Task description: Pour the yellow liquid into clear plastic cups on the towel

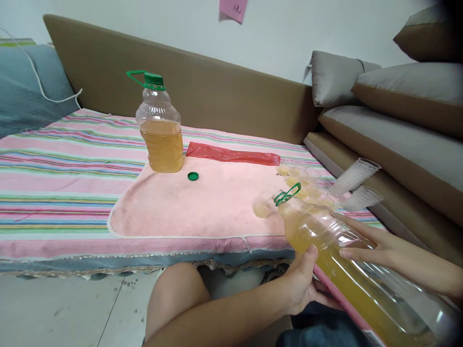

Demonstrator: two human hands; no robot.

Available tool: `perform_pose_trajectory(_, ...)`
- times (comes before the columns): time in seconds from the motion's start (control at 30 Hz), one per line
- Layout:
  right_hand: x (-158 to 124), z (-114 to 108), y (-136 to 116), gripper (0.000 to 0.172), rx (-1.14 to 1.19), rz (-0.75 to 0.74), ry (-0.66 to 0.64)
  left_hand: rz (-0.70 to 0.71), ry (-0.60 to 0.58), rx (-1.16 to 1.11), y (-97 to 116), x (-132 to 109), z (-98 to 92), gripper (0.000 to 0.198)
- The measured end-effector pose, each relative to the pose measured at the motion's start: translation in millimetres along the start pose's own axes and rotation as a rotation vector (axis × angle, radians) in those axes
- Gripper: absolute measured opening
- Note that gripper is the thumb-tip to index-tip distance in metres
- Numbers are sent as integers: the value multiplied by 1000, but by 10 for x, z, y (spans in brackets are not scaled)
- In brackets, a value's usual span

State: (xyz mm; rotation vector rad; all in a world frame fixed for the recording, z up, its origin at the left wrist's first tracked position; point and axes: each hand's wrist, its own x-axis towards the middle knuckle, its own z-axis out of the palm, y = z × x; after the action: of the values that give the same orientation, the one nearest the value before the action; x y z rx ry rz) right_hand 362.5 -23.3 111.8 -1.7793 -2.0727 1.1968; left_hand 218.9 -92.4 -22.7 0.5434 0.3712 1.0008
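A large clear plastic bottle of yellow liquid lies tilted in both my hands, its uncapped neck towards the mat. Its green carry loop sticks out at the neck. From below, my left hand grips the bottle, thumb against its side. My right hand holds the upper side farther back; part of it is hidden by the bottle. By the bottle's mouth stands a small clear cup, and behind the neck are several more cups with yellow liquid in at least some.
A capped bottle stands upright at the back left, near a green cap and a red plastic bag. Two stacks of clear cups lean at the right, beside piled cushions. The pink mat covers striped bedding.
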Motion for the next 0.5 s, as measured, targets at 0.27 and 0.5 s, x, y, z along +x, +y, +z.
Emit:
perform_pose_trajectory(0.27, 7, -9, 36, 86, 10, -8, 20, -31, 18, -4, 4, 2, 12, 113)
perform_pose_trajectory(0.5, 13, -11, 37, 89, -2, -9, 14, -23, 29, -4, -4, 11, 7, 111)
